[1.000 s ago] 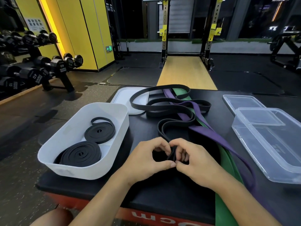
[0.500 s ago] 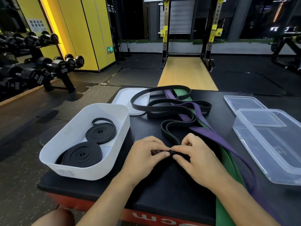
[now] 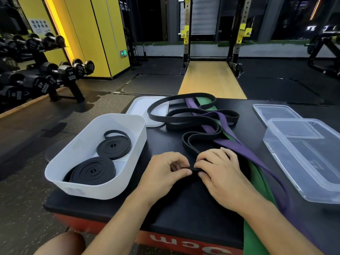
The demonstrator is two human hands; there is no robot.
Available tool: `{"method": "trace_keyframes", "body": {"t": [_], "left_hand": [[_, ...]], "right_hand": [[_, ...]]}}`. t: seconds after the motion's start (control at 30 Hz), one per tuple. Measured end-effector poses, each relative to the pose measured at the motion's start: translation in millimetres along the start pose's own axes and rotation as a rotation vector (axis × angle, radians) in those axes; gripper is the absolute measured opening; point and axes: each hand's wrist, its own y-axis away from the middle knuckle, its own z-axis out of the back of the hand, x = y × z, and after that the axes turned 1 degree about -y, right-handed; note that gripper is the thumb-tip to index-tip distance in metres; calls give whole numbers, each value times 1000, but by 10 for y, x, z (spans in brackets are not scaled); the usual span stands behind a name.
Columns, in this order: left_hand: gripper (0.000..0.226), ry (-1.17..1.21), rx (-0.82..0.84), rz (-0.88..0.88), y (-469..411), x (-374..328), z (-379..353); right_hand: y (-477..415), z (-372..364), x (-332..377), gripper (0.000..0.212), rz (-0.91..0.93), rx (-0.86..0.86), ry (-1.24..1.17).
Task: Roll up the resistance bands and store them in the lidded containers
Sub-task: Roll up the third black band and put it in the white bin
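Fingers (image 3: 203, 161) of both hands are curled in and meet at centre frame, pinching one small, tight black roll (image 3: 195, 169) against the black padded tabletop (image 3: 184, 208). The left hand (image 3: 163, 173) presses its thumb on the roll's left end, and the right hand (image 3: 220, 173) grips it from the right with thumb and forefinger. That roll is the started end of a loose black band (image 3: 200, 137), whose tail snakes away toward the upper middle of the frame.

Further up lies a tangle of more black loops (image 3: 184, 116) - how many separate bands they make up I cannot tell. Through it run one purple band (image 3: 239, 148) and one green band (image 3: 257, 181), both trailing down past the right wrist to the lower right edge.

At left centre sits one white tub (image 3: 92, 188) holding two finished black coils: a larger coil (image 3: 92, 171) nearer the bottom of the frame and a smaller coil (image 3: 114, 145) above it, with a loose end curling off its top. One white lid (image 3: 139, 109) lies flat just above the tub, with a black loop resting over its right side.

At right centre stands one clear container (image 3: 287, 168), and one clear lid (image 3: 274, 112) lies above it - two containers and two lids in all.

One dumbbell rack (image 3: 36, 80) fills the upper left, and a squat rack (image 3: 211, 34) stands at top centre.
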Motion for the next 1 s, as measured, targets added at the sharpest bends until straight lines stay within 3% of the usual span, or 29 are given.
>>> {"method": "trace_keyframes", "body": {"t": [0.1, 0.2, 0.4, 0.63, 0.9, 1.0], "left_hand": [[20, -100, -69, -78, -3, 19, -29], [24, -75, -123, -46, -8, 48, -28], [29, 122, 12, 37, 11, 59, -4], [9, 142, 84, 9, -1, 17, 18], [12, 134, 104, 17, -47, 48, 19], [16, 71, 96, -40, -54, 78, 14]], "right_hand": [[-3, 24, -7, 20, 0, -42, 7], [-4, 49, -6, 21, 8, -25, -13], [-1, 69, -15, 21, 22, 30, -80], [7, 74, -35, 24, 68, 80, -137], [-8, 49, -33, 19, 6, 37, -208], [-23, 98, -10, 45, -131, 54, -390]]}}
